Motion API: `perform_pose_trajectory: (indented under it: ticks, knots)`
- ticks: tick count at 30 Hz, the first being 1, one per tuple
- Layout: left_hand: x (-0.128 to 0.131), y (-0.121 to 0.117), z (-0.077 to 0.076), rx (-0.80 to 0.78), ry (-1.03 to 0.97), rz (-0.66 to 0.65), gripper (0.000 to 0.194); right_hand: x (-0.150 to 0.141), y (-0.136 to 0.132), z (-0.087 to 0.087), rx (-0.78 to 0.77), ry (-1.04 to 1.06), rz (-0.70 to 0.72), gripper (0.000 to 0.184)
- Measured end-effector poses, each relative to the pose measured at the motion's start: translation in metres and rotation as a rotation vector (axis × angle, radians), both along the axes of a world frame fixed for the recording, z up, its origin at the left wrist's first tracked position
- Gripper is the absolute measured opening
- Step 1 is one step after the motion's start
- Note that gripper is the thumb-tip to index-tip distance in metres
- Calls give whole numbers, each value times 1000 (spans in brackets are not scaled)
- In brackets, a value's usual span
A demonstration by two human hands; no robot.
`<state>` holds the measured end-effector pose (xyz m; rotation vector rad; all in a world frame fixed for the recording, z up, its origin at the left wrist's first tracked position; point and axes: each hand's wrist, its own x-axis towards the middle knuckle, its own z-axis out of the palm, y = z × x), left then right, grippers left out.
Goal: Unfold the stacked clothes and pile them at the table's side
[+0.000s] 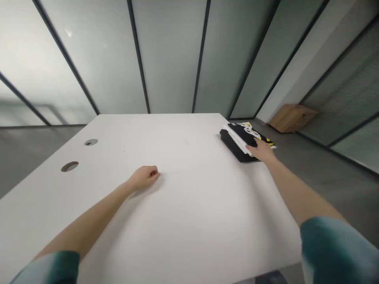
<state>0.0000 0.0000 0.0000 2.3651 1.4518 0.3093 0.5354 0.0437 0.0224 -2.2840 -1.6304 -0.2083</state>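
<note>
Leftward, grey floor [32,157] past the edge of a white bench [207,225], with two round cable grommets [70,166] set near that edge. Mid-bench, the left hand [144,178] resting on the surface, grip clenched into a loose fist around nothing. Toward the far right corner, a folded stack of black and white clothing [241,142] with yellow print, under the right hand [262,152], grip open, fingers laid over the stack. Behind, frosted glass panels [168,59] in dark frames; far right, a low wooden box [293,118] on the floor.
</note>
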Motion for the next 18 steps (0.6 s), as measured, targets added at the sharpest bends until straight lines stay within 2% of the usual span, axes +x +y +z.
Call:
perform_pose_trajectory:
  ticks: [2, 3, 6, 8, 10, 12, 13, 16, 17, 18]
  knots:
    - [24, 17, -15, 17, 73, 28, 25, 3, 9, -5, 30, 3, -45, 60]
    - [31, 23, -22, 38, 101, 83, 26, 5, 13, -5, 49, 7, -68, 58]
    - [36, 28, -32, 82, 104, 192, 29, 2, 25, 1, 135, 48, -139, 49]
    - [33, 28, -34, 81, 56, 189, 29, -12, 33, 5, 239, 75, -115, 46]
    - [30, 27, -35, 68, 16, 182, 28, -40, 38, 4, 342, 96, 23, 44]
    - [29, 27, -36, 52, -7, 182, 28, -79, 35, -4, 383, 131, 236, 42]
    - [29, 27, -36, 49, -24, 178, 28, -101, 29, -10, 359, 156, 358, 41]
    - [29, 26, -38, 133, -125, 159, 35, -161, 1, -28, 134, 261, 817, 35]
    - [29, 25, -38, 198, -155, 152, 41, -176, -9, -33, 84, 294, 922, 35]
    - [30, 24, -39, 268, -170, 143, 49, -187, -18, -36, 72, 333, 968, 33]
